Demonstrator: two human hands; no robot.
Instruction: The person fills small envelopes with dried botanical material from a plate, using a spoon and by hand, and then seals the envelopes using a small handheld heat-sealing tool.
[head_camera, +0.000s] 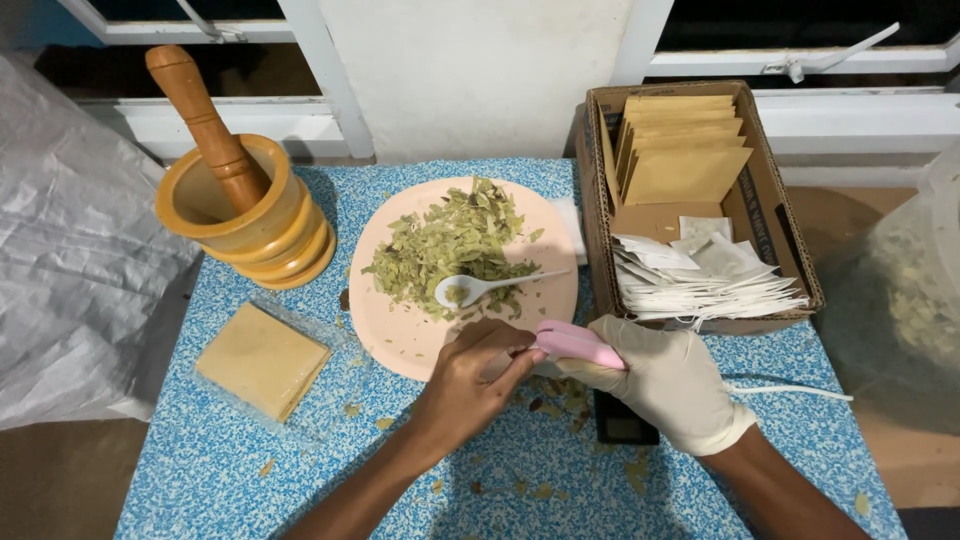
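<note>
My right hand (668, 385), in a white glove, grips a small pink hand-held device (578, 345) just below the plate's near rim. My bare left hand (468, 385) pinches a small pale piece against the device's tip; what it is stays hidden by the fingers. A pale pink plate (400, 330) holds a heap of dried green leaves (450, 245) with a white plastic spoon (480, 287) lying in them. A white cord (790, 391) trails right from my gloved hand.
A wooden mortar (240, 215) with a pestle (205, 120) stands at the back left. A stack of tan paper squares (262, 360) lies at the left. A cardboard box (775, 240) at the right holds tan envelopes and white sachets. A black object (625, 428) sits under my right hand. Leaf crumbs litter the blue table (540, 480).
</note>
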